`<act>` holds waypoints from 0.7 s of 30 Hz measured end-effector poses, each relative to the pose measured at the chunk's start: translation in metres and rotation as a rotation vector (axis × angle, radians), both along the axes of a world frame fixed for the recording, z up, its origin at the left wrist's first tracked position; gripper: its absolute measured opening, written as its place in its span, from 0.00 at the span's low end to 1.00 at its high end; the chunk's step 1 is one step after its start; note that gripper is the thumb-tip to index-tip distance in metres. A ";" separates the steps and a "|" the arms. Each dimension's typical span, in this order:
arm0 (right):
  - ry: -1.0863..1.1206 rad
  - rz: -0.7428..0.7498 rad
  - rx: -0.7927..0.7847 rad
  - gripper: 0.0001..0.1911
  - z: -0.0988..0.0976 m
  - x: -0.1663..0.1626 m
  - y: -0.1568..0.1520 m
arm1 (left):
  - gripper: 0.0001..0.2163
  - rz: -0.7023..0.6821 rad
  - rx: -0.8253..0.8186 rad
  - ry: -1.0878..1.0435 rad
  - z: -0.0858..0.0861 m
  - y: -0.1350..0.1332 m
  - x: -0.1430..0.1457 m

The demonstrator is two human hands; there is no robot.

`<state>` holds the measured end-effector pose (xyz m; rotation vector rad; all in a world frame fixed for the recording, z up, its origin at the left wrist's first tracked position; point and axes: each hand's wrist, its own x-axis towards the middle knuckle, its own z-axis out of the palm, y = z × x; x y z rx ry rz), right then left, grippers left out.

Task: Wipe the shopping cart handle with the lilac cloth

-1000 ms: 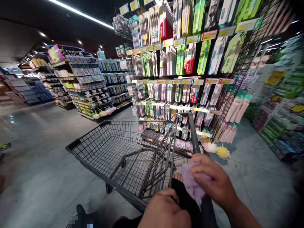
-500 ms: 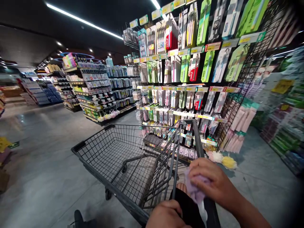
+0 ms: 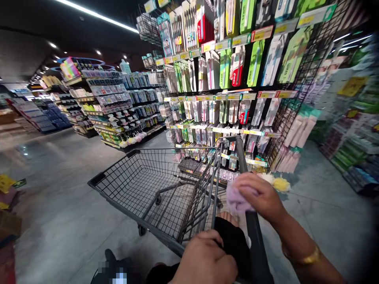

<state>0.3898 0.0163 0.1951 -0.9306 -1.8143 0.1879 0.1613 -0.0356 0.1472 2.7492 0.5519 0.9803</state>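
My right hand is closed around a crumpled light purple cloth, pressing it against the dark handle bar of a shopping cart. My left hand is curled into a fist at the bottom middle, close to the near side of the cart. Its fingertips are turned out of sight, and whatever they may hold is hidden. The black wire basket of the cart extends to the left, and the floor shows through its mesh.
Beyond the cart stands a rack of packaged toothbrushes with price strips. Stocked shelves line the back left. Pink packages hang at the rack's right end. A cardboard box sits at the left edge, and a dark, partly blurred object is at lower left.
My right hand has slid the purple cloth farther along the handle, away from me. My left fist stays low, showing slightly more. The view has shifted a little, with the rack now higher.
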 end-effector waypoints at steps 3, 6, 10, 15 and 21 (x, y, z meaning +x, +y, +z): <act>0.043 -0.028 -0.013 0.07 0.006 -0.005 -0.001 | 0.29 -0.012 0.063 -0.067 0.005 0.001 0.003; -0.130 0.176 -0.040 0.06 0.017 -0.022 -0.037 | 0.27 -0.027 0.049 -0.059 0.003 0.000 -0.004; -0.212 0.248 -0.002 0.03 0.013 -0.024 -0.046 | 0.25 -0.031 0.033 -0.068 0.010 -0.002 -0.013; 0.038 -0.035 0.028 0.04 -0.001 -0.008 0.004 | 0.28 -0.031 0.050 -0.106 0.027 -0.001 -0.009; -0.041 0.263 -0.036 0.07 0.017 -0.041 -0.065 | 0.26 0.032 0.055 -0.062 0.021 0.001 -0.012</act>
